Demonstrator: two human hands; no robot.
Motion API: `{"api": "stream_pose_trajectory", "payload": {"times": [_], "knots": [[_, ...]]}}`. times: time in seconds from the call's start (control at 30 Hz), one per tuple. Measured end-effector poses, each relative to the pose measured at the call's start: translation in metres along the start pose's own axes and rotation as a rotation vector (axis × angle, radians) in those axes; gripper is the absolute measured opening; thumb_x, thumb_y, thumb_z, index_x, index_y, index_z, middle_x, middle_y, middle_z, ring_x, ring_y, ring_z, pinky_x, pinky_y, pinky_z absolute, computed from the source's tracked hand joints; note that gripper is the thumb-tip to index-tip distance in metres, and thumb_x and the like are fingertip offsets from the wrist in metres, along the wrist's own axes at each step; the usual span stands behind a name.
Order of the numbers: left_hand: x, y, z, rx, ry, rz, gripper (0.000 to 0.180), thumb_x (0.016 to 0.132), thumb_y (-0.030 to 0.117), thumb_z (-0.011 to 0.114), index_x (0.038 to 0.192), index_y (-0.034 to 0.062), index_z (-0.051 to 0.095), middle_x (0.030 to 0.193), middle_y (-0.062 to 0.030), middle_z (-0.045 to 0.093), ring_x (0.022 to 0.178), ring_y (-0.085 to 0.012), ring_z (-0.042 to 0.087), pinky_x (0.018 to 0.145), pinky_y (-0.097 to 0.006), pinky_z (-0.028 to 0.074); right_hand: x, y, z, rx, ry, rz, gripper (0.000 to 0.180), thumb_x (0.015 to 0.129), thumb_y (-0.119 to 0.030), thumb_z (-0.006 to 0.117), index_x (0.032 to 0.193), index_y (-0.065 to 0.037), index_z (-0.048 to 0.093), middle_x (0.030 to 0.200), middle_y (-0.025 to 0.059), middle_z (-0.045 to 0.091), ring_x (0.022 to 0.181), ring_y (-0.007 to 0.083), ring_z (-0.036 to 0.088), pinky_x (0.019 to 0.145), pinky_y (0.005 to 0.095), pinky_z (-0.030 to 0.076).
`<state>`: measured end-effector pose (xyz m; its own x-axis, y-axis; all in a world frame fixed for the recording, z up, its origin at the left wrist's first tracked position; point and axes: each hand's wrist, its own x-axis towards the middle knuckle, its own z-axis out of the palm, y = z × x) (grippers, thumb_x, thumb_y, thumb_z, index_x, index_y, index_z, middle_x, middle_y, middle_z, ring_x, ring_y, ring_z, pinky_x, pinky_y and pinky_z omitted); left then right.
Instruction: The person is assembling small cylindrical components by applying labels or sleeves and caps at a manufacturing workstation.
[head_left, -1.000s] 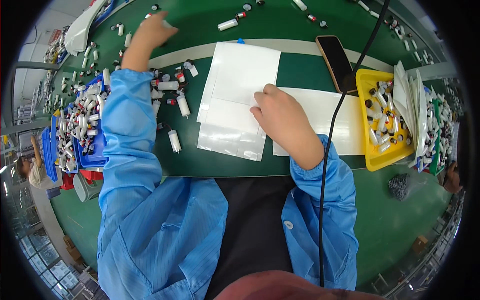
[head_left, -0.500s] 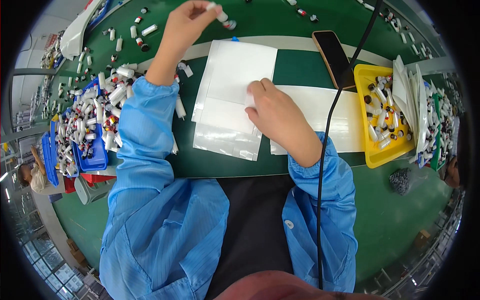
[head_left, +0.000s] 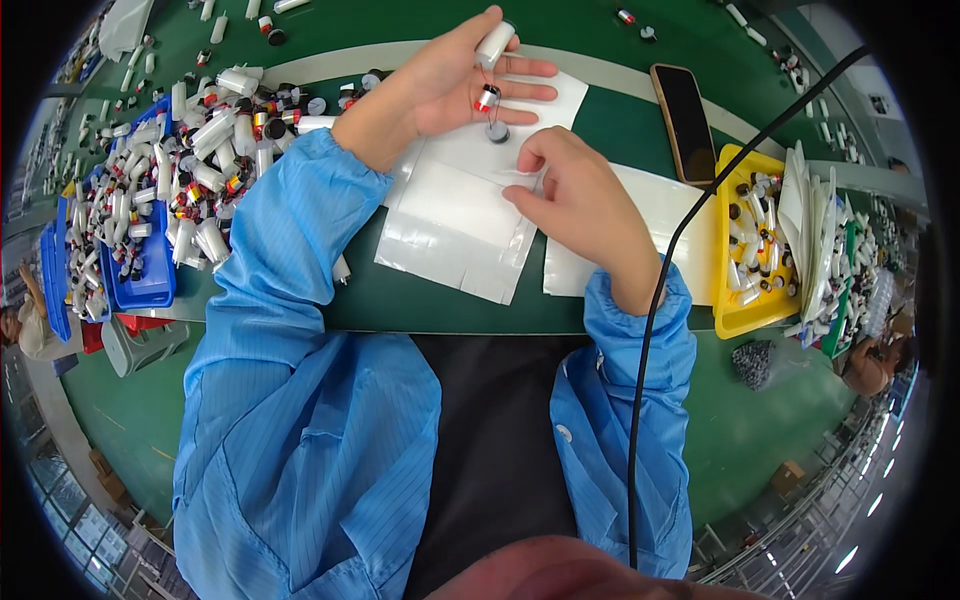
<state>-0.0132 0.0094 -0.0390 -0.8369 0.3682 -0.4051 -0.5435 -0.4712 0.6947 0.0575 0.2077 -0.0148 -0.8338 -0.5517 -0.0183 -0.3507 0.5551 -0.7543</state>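
My left hand (head_left: 450,92) is turned palm up above white sheets (head_left: 450,205). Its thumb and index finger hold a white plastic cylinder (head_left: 495,45), while the other fingers are stretched out. On thin wires from the cylinder, a small red-and-white part (head_left: 487,98) rests against those fingers, and a round grey disc (head_left: 498,132) hangs below it. Close to the disc is my right hand (head_left: 578,190), thumb and index finger curved and apart with nothing visible between them. The sheets lie on clear plastic film (head_left: 440,268) on the green table.
Many similar white cylinders (head_left: 210,135) are heaped at left around a blue tray (head_left: 145,290). A phone (head_left: 684,122) lies beyond more white sheets (head_left: 650,215). At right stands a yellow tray (head_left: 735,322) of parts. A black cable (head_left: 655,320) crosses the view.
My left hand has come nearer and to the right with the cylinder, turning palm up and spreading its fingers. My right hand has lifted off the sheets, slightly rightward.
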Motion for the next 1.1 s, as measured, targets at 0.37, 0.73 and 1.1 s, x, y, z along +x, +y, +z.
{"api": "stream_pose_trajectory", "payload": {"times": [0.37,0.73,1.1], "knots": [[-0.008,0.002,0.022,-0.475,-0.418,-0.04,0.048,0.106,0.04,0.039,0.121,-0.0026,0.055,0.122,-0.0253,0.061,0.111,-0.0336,0.063,0.094,-0.042,0.054,0.029,0.017,0.032,0.089,0.694,-0.345,0.041,0.082,-0.002,0.072,0.118,-0.004,0.052,0.089,0.0054,0.067,0.086,0.0175,0.064,0.077,0.029,0.05],[-0.011,0.001,0.014,0.624,-0.316,0.351,0.043,0.094,0.007,0.065,0.134,-0.0006,0.052,0.111,-0.0106,0.066,0.105,-0.0189,0.066,0.096,-0.032,0.052,0.024,0.031,0.017,-0.031,0.753,-0.312,0.048,0.078,-0.002,0.07,0.123,-0.005,0.053,0.088,0.0038,0.063,0.087,0.0206,0.062,0.079,0.0329,0.05],[-0.009,0.0,0.014,0.557,-0.223,0.389,0.035,0.094,0.003,0.063,0.129,-0.0014,0.057,0.118,-0.0125,0.066,0.108,-0.019,0.065,0.097,-0.031,0.054,0.021,0.036,0.003,0.736,0.715,-0.364,0.025,0.087,-0.007,0.075,0.106,0.002,0.062,0.098,0.0073,0.066,0.088,0.0124,0.062,0.08,0.0242,0.05]]}}
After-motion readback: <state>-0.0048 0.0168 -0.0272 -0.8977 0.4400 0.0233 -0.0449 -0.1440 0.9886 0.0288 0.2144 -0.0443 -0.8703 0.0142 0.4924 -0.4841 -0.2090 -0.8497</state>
